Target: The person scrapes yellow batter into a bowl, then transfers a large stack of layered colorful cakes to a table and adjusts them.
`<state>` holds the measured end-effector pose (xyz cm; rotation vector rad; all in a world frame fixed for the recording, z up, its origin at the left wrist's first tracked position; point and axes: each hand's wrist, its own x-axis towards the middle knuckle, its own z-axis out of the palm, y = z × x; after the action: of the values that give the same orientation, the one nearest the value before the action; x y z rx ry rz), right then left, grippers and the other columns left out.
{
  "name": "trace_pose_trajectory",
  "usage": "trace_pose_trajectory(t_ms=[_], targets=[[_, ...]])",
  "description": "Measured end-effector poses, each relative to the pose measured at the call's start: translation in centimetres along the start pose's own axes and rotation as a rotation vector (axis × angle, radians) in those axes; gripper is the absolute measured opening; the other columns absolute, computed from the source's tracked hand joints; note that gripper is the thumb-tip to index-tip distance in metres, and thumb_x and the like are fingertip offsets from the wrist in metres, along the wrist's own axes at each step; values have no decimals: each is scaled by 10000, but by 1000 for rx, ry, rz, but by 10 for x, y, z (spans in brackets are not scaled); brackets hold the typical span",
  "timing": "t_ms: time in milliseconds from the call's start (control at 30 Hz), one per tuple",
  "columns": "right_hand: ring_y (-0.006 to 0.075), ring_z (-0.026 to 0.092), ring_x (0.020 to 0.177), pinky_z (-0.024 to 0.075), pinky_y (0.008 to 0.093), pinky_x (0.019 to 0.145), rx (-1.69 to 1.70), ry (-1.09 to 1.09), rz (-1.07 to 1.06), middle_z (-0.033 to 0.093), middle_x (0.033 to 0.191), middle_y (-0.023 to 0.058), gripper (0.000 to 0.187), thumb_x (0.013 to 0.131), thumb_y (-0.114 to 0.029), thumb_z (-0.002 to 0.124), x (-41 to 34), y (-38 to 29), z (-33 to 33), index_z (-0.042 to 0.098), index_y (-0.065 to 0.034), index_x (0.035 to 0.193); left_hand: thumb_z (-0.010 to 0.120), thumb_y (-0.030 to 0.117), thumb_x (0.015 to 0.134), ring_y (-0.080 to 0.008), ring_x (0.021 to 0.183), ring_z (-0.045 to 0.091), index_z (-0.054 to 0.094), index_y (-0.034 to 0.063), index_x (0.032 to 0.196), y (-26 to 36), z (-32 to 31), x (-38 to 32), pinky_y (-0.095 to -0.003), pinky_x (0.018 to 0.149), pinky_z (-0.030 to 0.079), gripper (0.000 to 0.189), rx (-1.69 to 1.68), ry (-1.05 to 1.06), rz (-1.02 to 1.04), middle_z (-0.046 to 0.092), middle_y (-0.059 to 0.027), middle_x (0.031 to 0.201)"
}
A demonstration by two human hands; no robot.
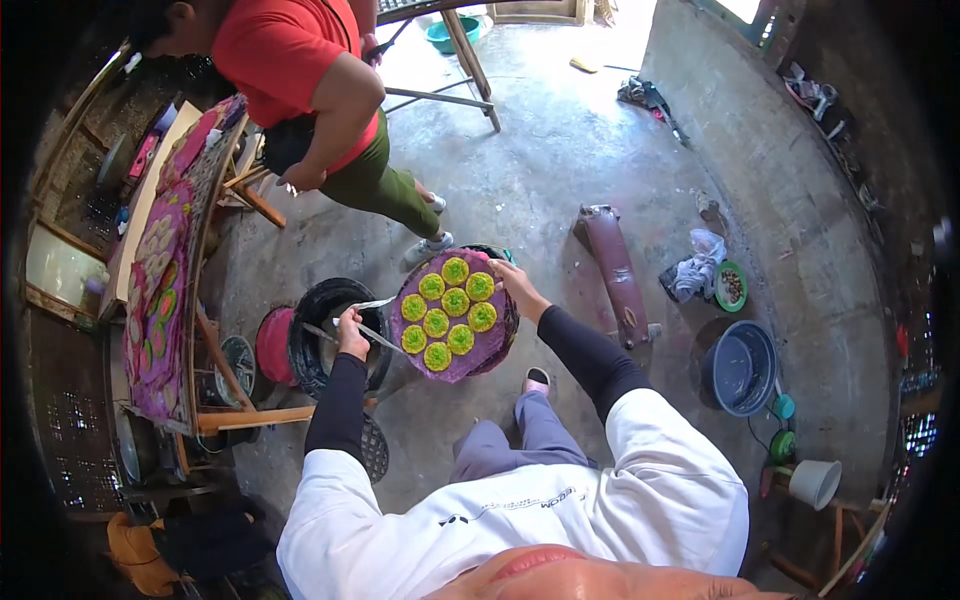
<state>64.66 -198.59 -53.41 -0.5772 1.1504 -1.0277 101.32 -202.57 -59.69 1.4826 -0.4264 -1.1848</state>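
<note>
A round purple sheet [405,304] carries several yellow-green, frilled, flower-like discs [455,301] and rests over a dark round container [513,322] in front of me. My right hand [517,289] grips the far right edge of the sheet, thumb on top; the fingers beneath are hidden. White straps [379,335] run from the left side of the sheet into my left hand [352,336], which is closed around them. Below that hand stands a black tub [304,356], its contents hard to make out.
A person in a red shirt [300,67] is at the far left, one shoe near the container. A rack of purple sheets [161,300] stands left. On the right are a maroon bench-like object [616,274], a blue basin [741,367] and a green plate [739,274].
</note>
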Motion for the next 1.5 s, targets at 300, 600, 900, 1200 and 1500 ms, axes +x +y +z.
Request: trace_pose_trajectory(t_ms=[300, 600, 900, 1200, 1500], targets=[[106, 464, 896, 358, 237, 753, 2, -73, 82, 531, 978, 8, 366, 801, -298, 509, 136, -19, 4, 508, -45, 1067, 487, 109, 709, -86, 629, 424, 564, 45, 779, -71, -13, 112, -206, 602, 334, 123, 104, -34, -14, 466, 21, 656], [229, 401, 1095, 305, 350, 890, -699, -17, 213, 423, 1205, 117, 395, 742, -380, 529, 169, 15, -52, 559, -137, 1052, 503, 166, 735, -110, 775, 452, 551, 53, 845, 4, 216, 45, -254, 718, 349, 165, 386, -310, -241, 509, 2, 784], [293, 547, 837, 380, 449, 750, -1098, -103, -23, 583, 870, 150, 284, 713, -306, 499, 7, 52, 11, 586, -136, 924, 651, 456, 561, -318, 1033, 380, 401, 75, 1141, -36, 254, 0, -459, 858, 290, 738, 1775, -826, 873, 417, -135, 1100], [324, 557, 785, 442, 393, 690, -574, 1341, 747, 592, 806, 145, 238, 687, -261, 510, -357, 167, -175, 617, -60, 757, 532, 279, 700, -292, 654, 528, 507, 2, 727, -94, 274, -116, -392, 613, 420, 279, 1278, -1612, 497, 549, -154, 686], [344, 547, 714, 434, 415, 646, -226, 1776, 595, 587, 740, 142, 228, 708, -233, 451, -570, 278, -129, 612, -72, 721, 534, 250, 721, -231, 711, 549, 550, 90, 774, -198, 352, -427, -350, 589, 428, 169, 1720, -2274, 556, 567, -73, 760]])
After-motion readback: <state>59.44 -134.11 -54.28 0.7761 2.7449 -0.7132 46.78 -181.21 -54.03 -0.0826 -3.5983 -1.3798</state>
